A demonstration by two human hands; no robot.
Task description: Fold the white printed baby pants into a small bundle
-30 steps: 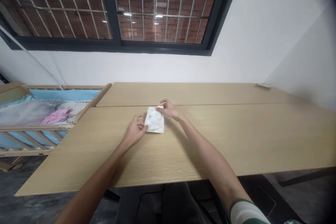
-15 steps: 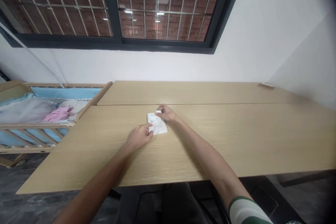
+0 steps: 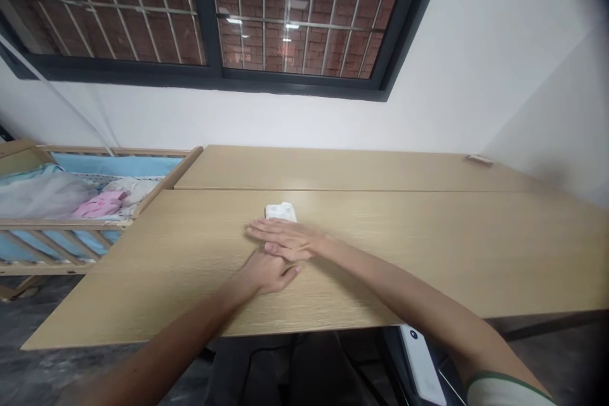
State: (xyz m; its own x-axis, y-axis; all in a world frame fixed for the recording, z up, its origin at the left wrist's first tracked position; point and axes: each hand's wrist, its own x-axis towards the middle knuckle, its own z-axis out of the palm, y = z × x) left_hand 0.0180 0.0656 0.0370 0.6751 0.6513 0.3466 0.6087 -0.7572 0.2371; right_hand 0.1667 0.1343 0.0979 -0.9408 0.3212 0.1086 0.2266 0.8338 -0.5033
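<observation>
Hands have come off and drawn back: our right hand (image 3: pixel 285 240), fingers flat together, lies across our left hand (image 3: pixel 264 273), fingers loosely curled, white packet (image 3: pixel 280 211) free at twelve o'clock.

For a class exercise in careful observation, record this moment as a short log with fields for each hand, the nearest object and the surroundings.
left hand: resting on the light wooden table, holding nothing, touching the right hand
right hand: flat, fingers pointing left, holding nothing
nearest object: white packet, lying on the table just beyond the right hand, not held
surroundings: wooden crib with pink cloth to the left; barred window beyond the table
</observation>
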